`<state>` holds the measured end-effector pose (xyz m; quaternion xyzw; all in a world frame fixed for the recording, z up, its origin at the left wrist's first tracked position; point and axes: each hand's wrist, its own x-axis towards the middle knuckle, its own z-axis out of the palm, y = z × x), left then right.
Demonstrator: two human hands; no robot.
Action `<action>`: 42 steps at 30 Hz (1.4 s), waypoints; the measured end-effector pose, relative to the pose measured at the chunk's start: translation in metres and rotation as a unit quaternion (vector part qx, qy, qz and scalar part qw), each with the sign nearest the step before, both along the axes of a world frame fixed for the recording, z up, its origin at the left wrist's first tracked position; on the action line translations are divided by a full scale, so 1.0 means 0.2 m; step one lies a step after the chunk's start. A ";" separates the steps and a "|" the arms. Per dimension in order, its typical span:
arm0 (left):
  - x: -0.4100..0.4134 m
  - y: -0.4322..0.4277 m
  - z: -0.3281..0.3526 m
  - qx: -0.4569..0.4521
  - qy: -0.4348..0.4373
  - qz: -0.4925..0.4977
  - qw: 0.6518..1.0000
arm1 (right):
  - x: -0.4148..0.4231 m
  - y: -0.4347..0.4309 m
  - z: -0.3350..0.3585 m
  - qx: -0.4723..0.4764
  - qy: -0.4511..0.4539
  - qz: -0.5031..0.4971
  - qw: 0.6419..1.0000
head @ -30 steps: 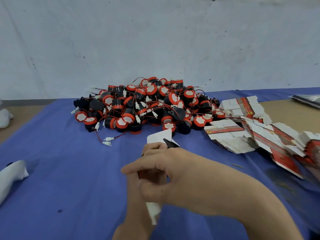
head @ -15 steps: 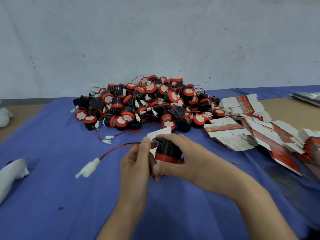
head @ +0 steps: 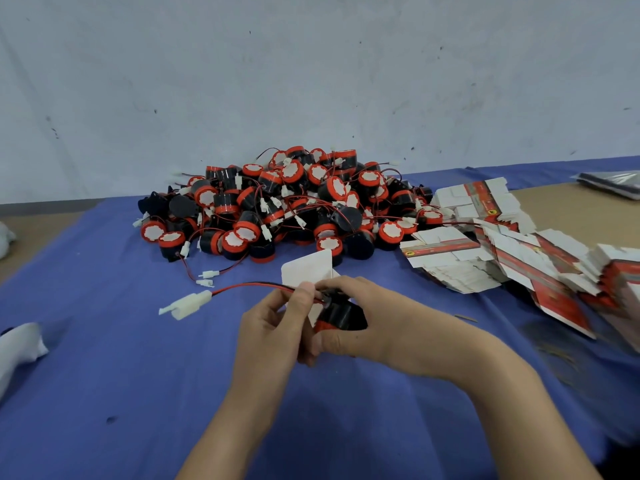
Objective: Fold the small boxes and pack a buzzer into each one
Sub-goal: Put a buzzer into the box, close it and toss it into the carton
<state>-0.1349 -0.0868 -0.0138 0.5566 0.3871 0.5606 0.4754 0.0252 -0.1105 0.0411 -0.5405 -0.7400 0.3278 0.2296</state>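
Observation:
My right hand (head: 367, 323) grips a black buzzer with a red rim (head: 341, 317) just above the blue cloth. My left hand (head: 273, 327) pinches the buzzer's red and black wire (head: 256, 286) where it leaves the body, and also holds a small white box (head: 308, 271) whose flap stands up behind the fingers. The wire runs left to a white plug (head: 188, 301) that hangs in the air. A large pile of buzzers (head: 280, 206) lies at the back centre.
Stacks of flat red and white box blanks (head: 502, 251) spread over the right side of the blue cloth (head: 121, 375). A white object (head: 19, 348) lies at the left edge. A loose white connector (head: 209, 277) lies before the pile. A grey wall stands behind.
The buzzer came out from under my right hand and its wire swung out to the left. Both hands have since lowered a little, with the wire held straighter.

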 end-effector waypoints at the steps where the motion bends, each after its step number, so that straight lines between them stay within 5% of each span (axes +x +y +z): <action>1: 0.00 0.00 0.00 0.004 -0.006 0.004 1.000 | 0.00 0.00 0.00 -0.002 0.009 0.003 1.000; 13: 0.00 0.02 0.02 -0.079 -0.084 -0.011 0.993 | 0.08 -0.01 0.02 -0.036 0.070 0.028 0.997; 18: -0.01 0.04 0.03 -0.085 -0.144 -0.017 0.986 | 0.10 0.00 0.02 0.016 0.188 0.023 0.982; 24: 0.06 -0.03 0.04 -0.035 -0.116 -0.050 0.991 | 0.04 0.06 -0.01 0.050 0.471 -0.027 0.880; 28: 0.06 -0.04 0.04 -0.011 -0.047 -0.002 0.999 | -0.01 0.09 -0.04 0.035 0.561 -0.084 0.823; 37: 0.06 -0.05 0.07 -0.021 -0.037 -0.086 0.995 | -0.05 0.13 -0.09 0.149 0.524 -0.157 0.824; 42: 0.04 -0.02 0.08 -0.109 -0.122 -0.114 0.980 | -0.12 0.10 -0.10 0.198 0.476 -0.152 0.843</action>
